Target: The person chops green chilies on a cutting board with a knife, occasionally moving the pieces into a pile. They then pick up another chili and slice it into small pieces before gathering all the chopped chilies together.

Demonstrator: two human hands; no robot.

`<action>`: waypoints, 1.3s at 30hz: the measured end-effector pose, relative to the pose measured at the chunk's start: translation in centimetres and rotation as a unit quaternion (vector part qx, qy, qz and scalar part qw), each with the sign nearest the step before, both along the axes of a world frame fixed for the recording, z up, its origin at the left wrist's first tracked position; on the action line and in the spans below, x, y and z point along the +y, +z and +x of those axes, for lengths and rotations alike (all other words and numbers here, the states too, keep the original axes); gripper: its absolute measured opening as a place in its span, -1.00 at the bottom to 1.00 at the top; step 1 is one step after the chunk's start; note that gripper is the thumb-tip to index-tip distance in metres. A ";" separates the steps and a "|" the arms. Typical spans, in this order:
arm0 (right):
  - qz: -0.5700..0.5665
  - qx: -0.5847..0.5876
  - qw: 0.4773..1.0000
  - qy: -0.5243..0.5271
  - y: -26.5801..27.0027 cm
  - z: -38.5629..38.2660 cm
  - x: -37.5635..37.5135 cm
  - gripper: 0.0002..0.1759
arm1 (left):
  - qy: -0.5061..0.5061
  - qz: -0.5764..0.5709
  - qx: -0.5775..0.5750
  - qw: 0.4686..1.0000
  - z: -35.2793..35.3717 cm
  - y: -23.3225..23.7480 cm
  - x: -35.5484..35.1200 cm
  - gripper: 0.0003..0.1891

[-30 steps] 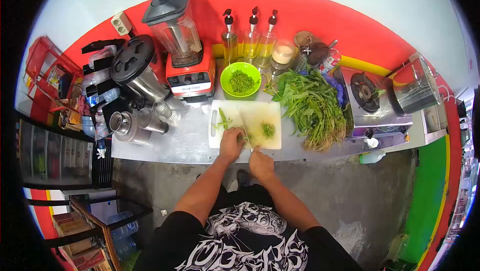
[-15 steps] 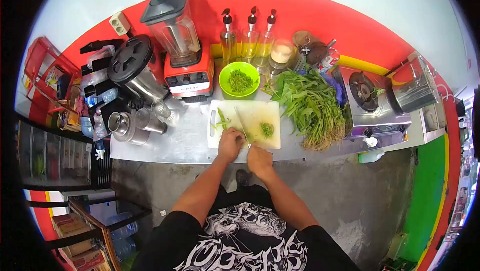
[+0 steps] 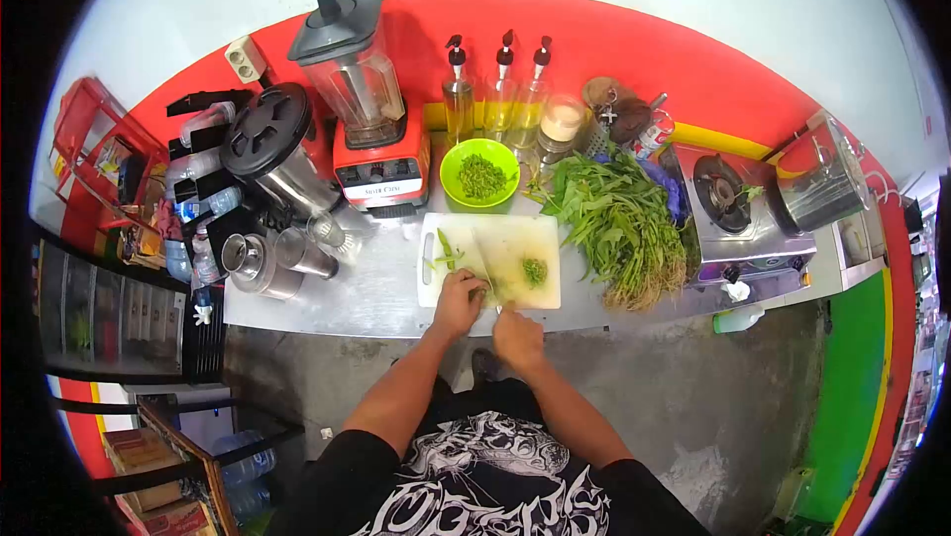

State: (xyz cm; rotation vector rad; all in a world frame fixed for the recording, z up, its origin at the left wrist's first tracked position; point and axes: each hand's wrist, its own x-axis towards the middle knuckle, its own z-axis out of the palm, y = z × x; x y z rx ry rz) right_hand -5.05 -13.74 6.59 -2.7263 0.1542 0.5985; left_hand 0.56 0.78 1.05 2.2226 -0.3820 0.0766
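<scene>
Head cam looks straight down on a steel counter with a white cutting board (image 3: 515, 234) near its front edge. The person's left hand (image 3: 459, 300) is curled, knuckles up, pressing down on a small bundle of green stems (image 3: 445, 251) lying on the board's left half. The right hand (image 3: 517, 336) is closed around the handle of a knife (image 3: 485, 264), blade angled across the board just beside the left fingers. A little pile of chopped bits (image 3: 535, 270) sits to the right of the blade. Those stems look light, limp and a bit slippery, so they probably want gathering tight close to the cut end, fingertips tucked back. A green bowl (image 3: 480, 179) of chopped greens and a big leafy bunch (image 3: 619, 224) sit nearby.
</scene>
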 end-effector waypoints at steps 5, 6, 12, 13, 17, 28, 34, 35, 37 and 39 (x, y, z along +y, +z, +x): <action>0.003 -0.001 1.000 0.027 0.9 0.5 -0.4 -0.67 | -0.003 -0.007 0.038 0.999 0.0 0.8 0.0 -0.83; 0.002 -0.016 0.999 0.046 1.2 0.6 -0.5 -0.67 | 0.005 -0.020 0.022 1.000 -0.3 0.7 -0.1 -0.84; 0.015 -0.008 1.000 -0.008 0.3 0.3 0.2 -0.67 | 0.007 -0.027 0.037 0.999 -0.2 0.7 0.0 -0.82; 0.012 -0.010 1.000 -0.023 -0.1 0.4 0.2 -0.67 | 0.007 -0.028 0.036 0.999 -0.1 0.8 0.0 -0.82; -0.014 0.004 0.999 0.044 0.4 0.9 -0.4 -0.66 | -0.002 -0.026 0.026 0.999 0.1 0.6 0.1 -0.79; 0.001 -0.008 0.999 0.051 1.1 0.6 -0.3 -0.69 | 0.009 -0.023 0.027 0.999 -0.4 0.7 0.1 -0.81; 0.019 -0.043 0.999 0.011 -0.8 0.3 0.1 -0.70 | 0.027 -0.016 0.022 0.999 -0.6 0.3 0.0 -0.83; 0.024 -0.053 0.998 0.022 -0.4 0.8 -0.1 -0.69 | 0.028 -0.016 0.027 0.999 -0.5 0.2 0.0 -0.83; 0.018 -0.020 0.998 0.057 0.4 0.8 -0.4 -0.69 | 0.025 -0.004 0.025 0.999 -0.4 0.3 0.0 -0.83; 0.013 -0.002 1.000 0.023 1.1 0.4 -0.2 -0.71 | 0.040 -0.025 0.023 0.999 -0.7 0.4 -0.2 -0.84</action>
